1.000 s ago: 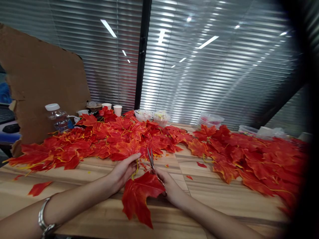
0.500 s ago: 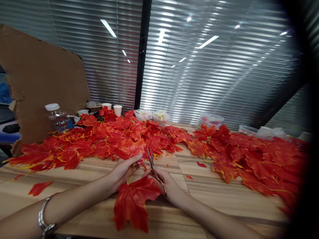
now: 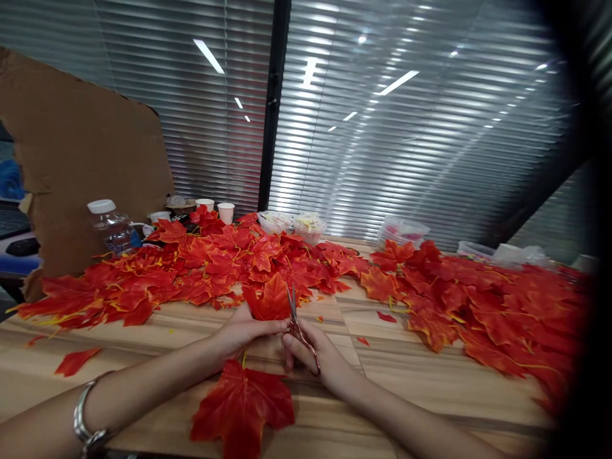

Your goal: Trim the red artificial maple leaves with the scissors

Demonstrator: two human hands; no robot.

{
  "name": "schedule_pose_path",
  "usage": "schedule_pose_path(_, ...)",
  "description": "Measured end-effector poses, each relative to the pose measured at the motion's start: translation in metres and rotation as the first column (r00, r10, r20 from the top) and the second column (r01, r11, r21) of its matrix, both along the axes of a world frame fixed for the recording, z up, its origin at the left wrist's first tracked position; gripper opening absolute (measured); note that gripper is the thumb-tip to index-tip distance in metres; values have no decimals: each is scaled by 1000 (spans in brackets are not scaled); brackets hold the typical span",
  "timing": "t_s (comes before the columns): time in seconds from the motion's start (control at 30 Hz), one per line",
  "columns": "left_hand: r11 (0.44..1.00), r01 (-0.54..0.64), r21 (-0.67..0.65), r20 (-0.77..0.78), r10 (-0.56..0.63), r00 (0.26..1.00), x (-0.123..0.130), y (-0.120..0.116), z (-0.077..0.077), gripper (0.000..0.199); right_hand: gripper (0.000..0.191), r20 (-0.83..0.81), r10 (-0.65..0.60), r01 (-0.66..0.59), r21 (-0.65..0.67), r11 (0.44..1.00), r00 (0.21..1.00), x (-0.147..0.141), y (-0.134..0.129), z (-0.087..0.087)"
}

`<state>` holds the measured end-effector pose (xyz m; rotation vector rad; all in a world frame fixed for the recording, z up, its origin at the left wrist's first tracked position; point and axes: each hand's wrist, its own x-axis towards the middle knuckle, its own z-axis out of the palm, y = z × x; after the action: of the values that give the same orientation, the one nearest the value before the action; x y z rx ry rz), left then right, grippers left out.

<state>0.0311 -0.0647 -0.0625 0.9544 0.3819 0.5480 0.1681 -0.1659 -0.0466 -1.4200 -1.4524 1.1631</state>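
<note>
One red leaf (image 3: 268, 302) in the nearly closed left hand (image 3: 242, 334), scissors (image 3: 294, 317) alongside in the curled right hand (image 3: 324, 357)

Both forearms (image 3: 160, 377) are angled inward; the left hand (image 3: 245, 333) is held, thumb (image 3: 270, 327) extended, close to the right hand (image 3: 314, 347), whose fingers (image 3: 297, 349) are curled.

A wood-grain table (image 3: 430, 392), seamed across its top, bears a broad left-hand heap of red leaves (image 3: 210, 258), a right-hand heap of red leaves (image 3: 502, 309), scattered red scraps (image 3: 76, 361) and, towards the back, a white-capped bottle (image 3: 112, 229), paper cups (image 3: 226, 213) and clear plastic tubs (image 3: 310, 227)
</note>
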Motion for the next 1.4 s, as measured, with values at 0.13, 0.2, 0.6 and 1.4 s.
schedule_pose_path(0.13,994,2,109,-74,7,997,1,3,-7,32,31,-7,-47,47,8,999,999,0,1,-3)
schedule_pose_path(0.2,991,12,130,-100,1,995,3,7,-13,36,30,-24,-65,65,13,998,998,0,2,-5)
schedule_pose_path(0.6,999,16,-46,43,-14,999,6,7,-13,38,32,-123,-134,133,-17,991,983,1,3,-8)
schedule_pose_path(1.4,904,-275,-328,39,304,952,12,21,-39,28,29,-59,-66,66,2,998,996,3,5,-9)
